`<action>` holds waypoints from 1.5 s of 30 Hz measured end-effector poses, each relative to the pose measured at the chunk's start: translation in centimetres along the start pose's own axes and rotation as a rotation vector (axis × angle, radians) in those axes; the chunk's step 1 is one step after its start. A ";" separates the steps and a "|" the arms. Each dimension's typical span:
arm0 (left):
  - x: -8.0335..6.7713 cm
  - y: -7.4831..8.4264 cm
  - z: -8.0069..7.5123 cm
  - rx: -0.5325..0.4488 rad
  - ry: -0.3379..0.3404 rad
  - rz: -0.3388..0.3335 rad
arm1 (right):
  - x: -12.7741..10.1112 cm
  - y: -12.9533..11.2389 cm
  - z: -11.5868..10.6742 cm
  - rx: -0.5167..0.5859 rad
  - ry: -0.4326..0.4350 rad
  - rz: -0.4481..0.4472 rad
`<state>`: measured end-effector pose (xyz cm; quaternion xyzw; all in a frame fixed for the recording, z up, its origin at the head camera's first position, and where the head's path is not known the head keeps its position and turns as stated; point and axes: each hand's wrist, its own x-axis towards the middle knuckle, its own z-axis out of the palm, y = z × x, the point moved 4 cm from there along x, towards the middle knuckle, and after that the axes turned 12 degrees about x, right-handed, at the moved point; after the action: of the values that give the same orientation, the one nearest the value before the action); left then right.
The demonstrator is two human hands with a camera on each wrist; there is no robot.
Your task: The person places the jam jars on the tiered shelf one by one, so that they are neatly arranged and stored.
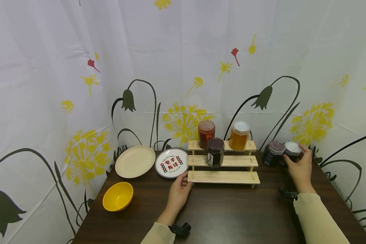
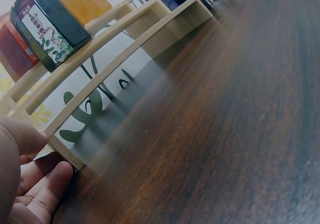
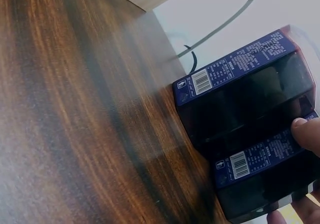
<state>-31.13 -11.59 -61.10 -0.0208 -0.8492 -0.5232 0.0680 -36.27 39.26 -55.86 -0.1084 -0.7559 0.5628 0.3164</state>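
Observation:
A three-tier wooden stand (image 1: pixel 224 177) stands at the middle of the table. My left hand (image 1: pixel 179 191) holds the left end of its lowest shelf, thumb and fingers around the corner (image 2: pixel 64 151). Off to the right, my right hand (image 1: pixel 300 169) grips a dark jar with a white lid (image 1: pixel 292 147), thumb on one side and fingers on the other. Against it stands a second dark jar with a purplish lid (image 3: pixel 245 101); both carry blue labels. On the stand, a dark jar (image 1: pixel 215 154) sits on the middle shelf, with a red jar (image 1: pixel 206 135) and an amber jar (image 1: pixel 239 139) on the top shelf.
Left of the stand lie a white plate with printed characters (image 1: pixel 166 171) and a cream plate (image 1: pixel 135 162). A yellow bowl (image 1: pixel 118 196) is nearer the front left. Behind the dark wooden table (image 1: pixel 225 213) hangs a flowered white curtain (image 1: pixel 177 67).

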 end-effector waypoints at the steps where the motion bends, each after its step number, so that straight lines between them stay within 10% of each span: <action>1: 0.0 0.0 0.0 -0.003 -0.001 0.000 | -0.1 0.0 0.0 -0.006 0.003 0.000; 15: -0.2 -0.2 0.0 0.008 -0.003 0.004 | -0.9 0.0 -0.5 -0.069 0.028 0.034; 23: 0.0 0.0 -0.1 0.021 0.001 0.001 | -1.8 0.5 -0.6 0.039 0.042 0.228; 45: -0.1 0.2 -0.1 -0.014 0.002 0.011 | -4.9 -1.1 -1.5 -0.002 0.234 0.135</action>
<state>-31.00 -11.56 -60.86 -0.0252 -0.8454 -0.5286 0.0716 -31.36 37.50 -56.33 -0.2241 -0.7053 0.5657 0.3637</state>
